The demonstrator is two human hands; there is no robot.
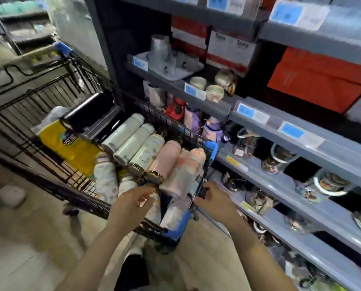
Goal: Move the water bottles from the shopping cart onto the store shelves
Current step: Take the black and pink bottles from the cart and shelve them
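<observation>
A black wire shopping cart (49, 114) with blue corner caps stands against the shelves. Several water bottles lie side by side in its near end: pale green ones (131, 139) and pink ones (167, 158), plus a floral white one (105, 177). My left hand (131, 204) hovers over the bottles at the cart's near end, fingers loosely curled, holding nothing that I can see. My right hand (215, 200) grips the cart's right rim near the blue corner. The grey store shelves (280, 185) run along the right.
A yellow package (70, 148) and a black box (87, 110) lie farther back in the cart. The shelves hold glass jars (247, 141), cups, bowls (214, 92), red boxes (322, 80) and bottles in purple (193, 119). Bare floor lies to the left.
</observation>
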